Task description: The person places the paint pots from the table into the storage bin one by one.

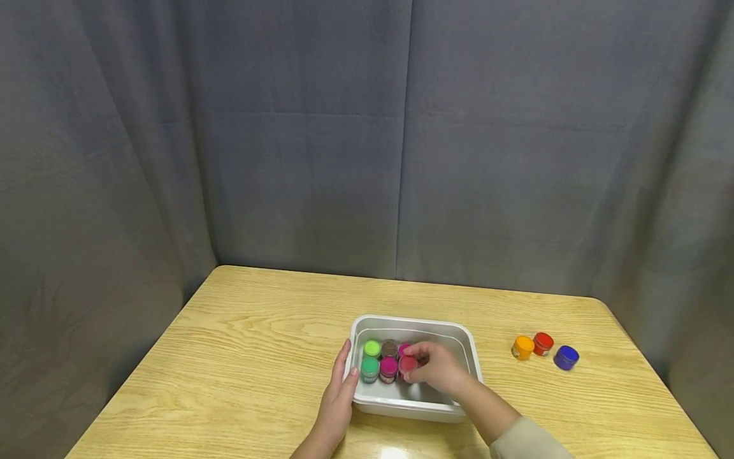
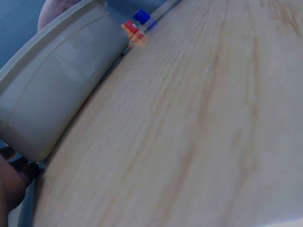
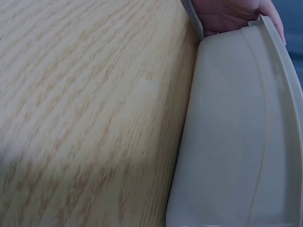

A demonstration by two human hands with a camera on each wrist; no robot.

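Observation:
A white plastic tray (image 1: 413,404) stands on the table in the head view. My left hand (image 1: 334,411) grips its left side, thumb at the rim and fingers along the outer wall. Inside, my right hand (image 1: 440,370) pinches a small jar with a pinkish-red lid (image 1: 408,364) in the front row. Left of it are a magenta-lidded jar (image 1: 388,366) and a teal-lidded jar (image 1: 369,366). Behind them sit a lime jar (image 1: 371,348), a brown jar (image 1: 389,348) and another magenta jar (image 1: 404,349), partly hidden by the right fingers.
Right of the tray, an orange jar (image 1: 522,347), a red jar (image 1: 543,343) and a blue jar (image 1: 566,357) stand on the wooden table (image 1: 246,357). Grey curtains (image 1: 304,159) hang behind and beside the table.

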